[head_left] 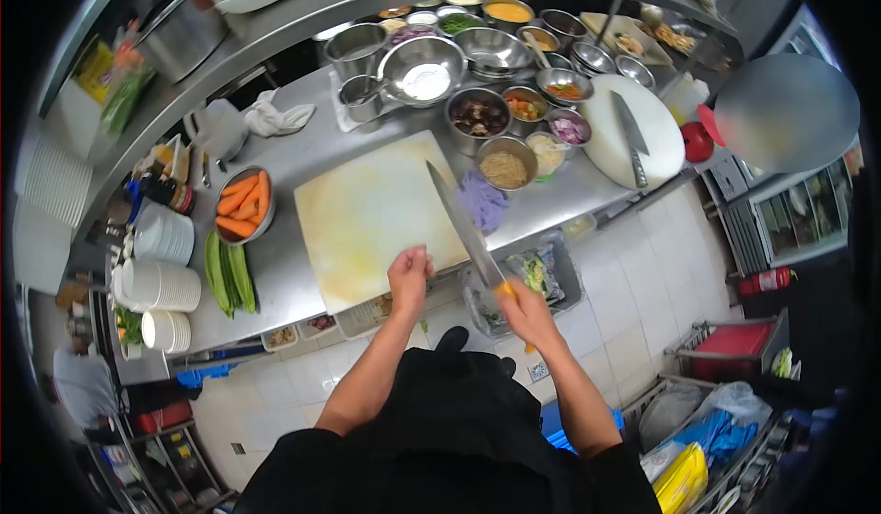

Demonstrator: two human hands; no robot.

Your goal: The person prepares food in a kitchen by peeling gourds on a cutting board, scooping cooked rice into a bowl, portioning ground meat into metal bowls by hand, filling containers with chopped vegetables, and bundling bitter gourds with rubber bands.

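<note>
My right hand [526, 315] grips the orange-yellow handle of a large kitchen knife [462, 220]. Its long blade points away from me, over the right edge of a worn white cutting board [372, 211]. Above the board's near edge is my left hand [410, 278], its fingers curled in with nothing visible in them. A crumpled purple cloth [483, 200] lies just right of the blade. To the left of the board, carrots [246, 204] fill a metal bowl, and long green gourds [228, 273] lie beside it on the steel counter.
Metal bowls [477, 115] of ingredients crowd the back. A second knife [631, 138] rests on a round white board [606, 161] at right. Stacked white bowls [161, 283] stand at left. Below the counter is a bin [569, 275] with scraps. Another person [84, 385] is at far left.
</note>
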